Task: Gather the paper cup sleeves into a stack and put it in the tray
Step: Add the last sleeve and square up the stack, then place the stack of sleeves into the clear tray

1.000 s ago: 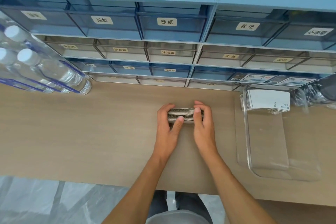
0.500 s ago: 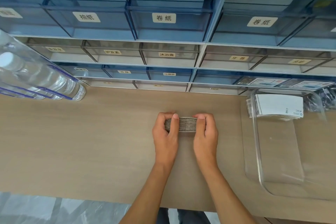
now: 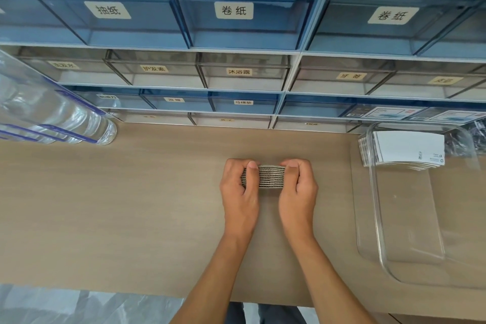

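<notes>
A stack of corrugated paper cup sleeves (image 3: 271, 177) stands on edge on the wooden table, its ribbed edges facing me. My left hand (image 3: 240, 192) grips its left end and my right hand (image 3: 298, 192) grips its right end, thumbs on the near side. To the right lies a clear plastic tray (image 3: 378, 218), long and shallow. At the tray's far end rests another pile of white sleeves (image 3: 410, 151), lying flat.
Shelves of blue and clear labelled drawers (image 3: 236, 34) rise behind the table. Wrapped water bottles (image 3: 52, 118) lie at the far left. Dark wrapped items (image 3: 473, 134) sit beyond the tray at the right. The table's front edge (image 3: 105, 289) runs below my forearms.
My view has shifted closer and to the right. Both hands have closed tighter around the stack's ends, and the stack has stayed at the same spot on the table.
</notes>
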Demonstrator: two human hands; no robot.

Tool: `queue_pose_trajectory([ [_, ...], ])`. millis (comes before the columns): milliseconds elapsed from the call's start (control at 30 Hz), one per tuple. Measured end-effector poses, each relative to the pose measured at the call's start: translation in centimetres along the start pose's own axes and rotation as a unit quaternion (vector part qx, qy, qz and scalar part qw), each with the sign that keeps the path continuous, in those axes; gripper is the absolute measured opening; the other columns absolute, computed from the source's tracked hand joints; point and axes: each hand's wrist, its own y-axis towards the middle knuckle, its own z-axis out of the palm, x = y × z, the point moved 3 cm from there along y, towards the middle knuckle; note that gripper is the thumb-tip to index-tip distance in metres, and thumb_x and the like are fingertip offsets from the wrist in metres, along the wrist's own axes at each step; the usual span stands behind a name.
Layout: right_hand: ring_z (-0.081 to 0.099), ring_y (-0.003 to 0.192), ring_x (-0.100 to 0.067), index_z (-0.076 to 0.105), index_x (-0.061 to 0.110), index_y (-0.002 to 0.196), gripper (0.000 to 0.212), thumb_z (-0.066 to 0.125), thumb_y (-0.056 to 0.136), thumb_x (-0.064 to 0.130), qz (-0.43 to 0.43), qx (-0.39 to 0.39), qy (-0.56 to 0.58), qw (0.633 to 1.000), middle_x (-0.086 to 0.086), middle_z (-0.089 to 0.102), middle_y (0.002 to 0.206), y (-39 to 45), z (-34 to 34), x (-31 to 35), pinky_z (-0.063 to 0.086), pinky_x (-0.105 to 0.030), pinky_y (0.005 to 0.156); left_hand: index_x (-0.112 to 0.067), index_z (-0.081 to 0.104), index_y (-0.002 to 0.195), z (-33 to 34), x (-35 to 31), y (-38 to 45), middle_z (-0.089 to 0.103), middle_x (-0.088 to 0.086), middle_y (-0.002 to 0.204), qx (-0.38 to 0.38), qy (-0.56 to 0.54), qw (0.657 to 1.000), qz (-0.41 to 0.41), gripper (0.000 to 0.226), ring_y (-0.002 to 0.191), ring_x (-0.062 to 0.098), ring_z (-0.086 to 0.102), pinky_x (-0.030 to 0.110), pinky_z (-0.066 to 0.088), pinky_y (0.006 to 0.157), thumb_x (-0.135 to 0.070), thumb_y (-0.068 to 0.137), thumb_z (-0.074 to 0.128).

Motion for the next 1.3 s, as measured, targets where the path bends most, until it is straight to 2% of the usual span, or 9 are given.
queue_pose_trajectory([
  [200, 0.06, 0.08, -0.016, 0.057, 0.018, 0.087, 0.021, 0.038, 0.095, 0.022, -0.009, 0.0, -0.022, 1.0, 0.003, 0.064, 0.082, 0.5, 0.0, -0.3, 0.046, -0.026, 0.074, -0.005, 0.065, 0.084, 0.3, 0.2, 0.5, 0.06, 0.008, 0.087, 0.022, -0.004, 1.0, 0.0, 0.022, 0.082, 0.009, 0.057, 0.011, 0.041, 0.076, -0.007, 0.1, 0.051],
  [367, 0.059, 0.08, -0.014, 0.057, 0.016, 0.088, 0.021, 0.038, 0.095, 0.021, -0.012, 0.0, -0.024, 1.0, 0.003, 0.063, 0.082, 0.4, -0.1, -0.3, 0.044, -0.023, 0.073, -0.018, 0.064, 0.102, -0.3, 0.9, 0.6, 0.059, 0.004, 0.102, 0.115, -0.004, 0.993, 0.013, 0.026, 0.097, 0.007, 0.06, 0.013, 0.044, 0.084, -0.036, 0.084, 0.065],
  [467, 0.058, 0.08, -0.009, 0.057, 0.016, 0.087, 0.02, 0.038, 0.095, 0.021, -0.008, 0.009, -0.026, 1.0, 0.004, 0.063, 0.082, 0.5, -0.1, -0.2, 0.044, -0.022, 0.072, -0.015, 0.064, 0.114, -0.7, 1.6, 1.0, 0.056, 0.009, 0.112, 0.175, 0.009, 0.984, 0.037, 0.049, 0.105, 0.0, 0.056, 0.009, 0.042, 0.09, -0.029, 0.071, 0.083],
  [533, 0.058, 0.08, -0.007, 0.057, 0.017, 0.087, 0.021, 0.039, 0.095, 0.024, -0.005, 0.019, -0.02, 1.0, 0.005, 0.062, 0.082, 0.5, -0.2, -0.1, 0.044, -0.021, 0.072, -0.016, 0.064, 0.114, -0.8, 1.7, 1.2, 0.054, 0.007, 0.111, 0.183, 0.016, 0.982, 0.051, 0.048, 0.106, -0.002, 0.055, 0.009, 0.042, 0.091, -0.02, 0.071, 0.084],
  [700, 0.06, 0.091, -0.002, 0.054, 0.024, 0.102, 0.029, 0.055, 0.085, 0.048, -0.009, 0.155, -0.012, 0.988, 0.011, 0.062, 0.098, 0.6, -1.4, -0.4, 0.045, -0.016, 0.081, -0.009, 0.067, 0.112, -0.7, 1.7, 1.2, 0.054, 0.005, 0.108, 0.173, 0.044, 0.982, 0.068, 0.037, 0.103, -0.002, 0.055, 0.009, 0.042, 0.088, -0.018, 0.077, 0.078],
  [800, 0.061, 0.094, 0.003, 0.051, 0.036, 0.107, 0.045, 0.079, 0.072, 0.029, 0.011, 0.24, -0.03, 0.97, 0.014, 0.064, 0.104, 1.0, -2.5, -0.7, 0.046, -0.012, 0.082, -0.007, 0.067, 0.113, -1.0, 1.5, 1.2, 0.055, 0.009, 0.108, 0.177, 0.062, 0.979, 0.077, 0.032, 0.103, -0.004, 0.055, 0.007, 0.04, 0.088, -0.012, 0.082, 0.074],
  [1033, 0.06, 0.078, 0.005, 0.058, 0.031, 0.098, 0.046, 0.074, 0.067, 0.002, 0.024, 0.238, -0.037, 0.97, 0.01, 0.067, 0.091, 1.6, -3.0, 0.3, 0.047, -0.013, 0.074, -0.017, 0.066, 0.111, -1.1, 0.0, 1.4, 0.058, 0.009, 0.106, 0.204, 0.049, 0.975, 0.074, 0.039, 0.1, -0.001, 0.058, 0.007, 0.041, 0.087, -0.002, 0.075, 0.072],
  [1167, 0.064, 0.081, -0.006, 0.06, 0.019, 0.101, 0.045, 0.075, 0.064, -0.001, 0.057, 0.212, 0.047, 0.974, 0.003, 0.07, 0.091, 1.0, -4.3, 2.0, 0.052, -0.019, 0.073, -0.032, 0.065, 0.109, -1.8, -2.0, 1.5, 0.065, 0.006, 0.109, 0.215, 0.019, 0.976, 0.026, 0.051, 0.101, 0.003, 0.063, 0.015, 0.045, 0.09, -0.004, 0.067, 0.076],
  [1300, 0.072, 0.096, -0.02, 0.062, 0.013, 0.109, 0.046, 0.078, 0.068, -0.001, 0.1, 0.174, 0.206, 0.958, -0.008, 0.076, 0.104, -0.5, -5.9, 4.8, 0.056, -0.028, 0.079, -0.025, 0.06, 0.124, -3.1, -5.2, 0.8, 0.074, -0.007, 0.105, 0.18, -0.124, 0.971, -0.093, 0.073, 0.095, 0.008, 0.071, 0.024, 0.058, 0.083, 0.012, 0.065, 0.083],
])
